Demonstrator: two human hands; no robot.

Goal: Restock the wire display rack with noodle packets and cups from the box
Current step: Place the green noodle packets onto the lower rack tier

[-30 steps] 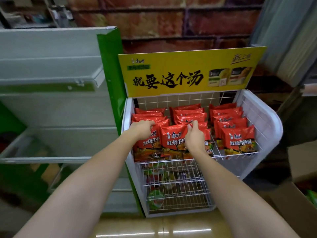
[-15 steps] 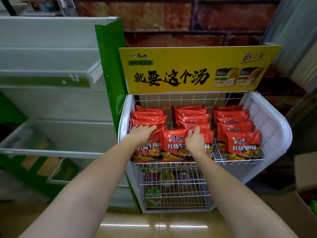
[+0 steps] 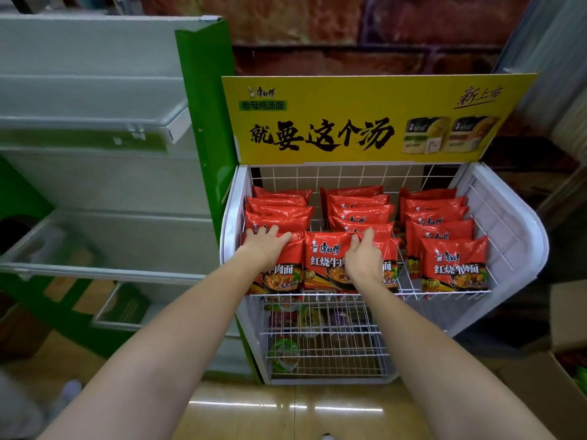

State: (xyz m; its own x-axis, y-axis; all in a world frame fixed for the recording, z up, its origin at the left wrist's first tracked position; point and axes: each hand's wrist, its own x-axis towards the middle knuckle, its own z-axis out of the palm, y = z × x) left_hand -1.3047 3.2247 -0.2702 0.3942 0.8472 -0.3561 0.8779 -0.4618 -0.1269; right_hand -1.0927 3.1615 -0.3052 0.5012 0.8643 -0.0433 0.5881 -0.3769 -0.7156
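Head view: the left hand (image 3: pixel 265 246) lay flat on the front packet (image 3: pixel 279 265) of the left row, fingers straight and spread over its top edge. A second earlier that hand had been curled into a loose fist over the same packet, so it had since flattened out. The right hand (image 3: pixel 363 257) pinched the top edge of the front packet of the middle row (image 3: pixel 327 262), thumb and fingers bent over it, much as it had before. This read as squaring up packets already placed, not adding new ones.

The packets (image 3: pixel 454 265) stood in three rows front to back in the top basket of the rack (image 3: pixel 508 223). They leaned back, printed faces toward the camera, long axis running up and down with the seal edge on top. The top tier looked nearly full. Cups (image 3: pixel 282 354) sat in the lower wire tier, few in number. The box (image 3: pixel 565 315) stood at the right edge, well apart from both hands, so I judged more cups were still to be fetched.
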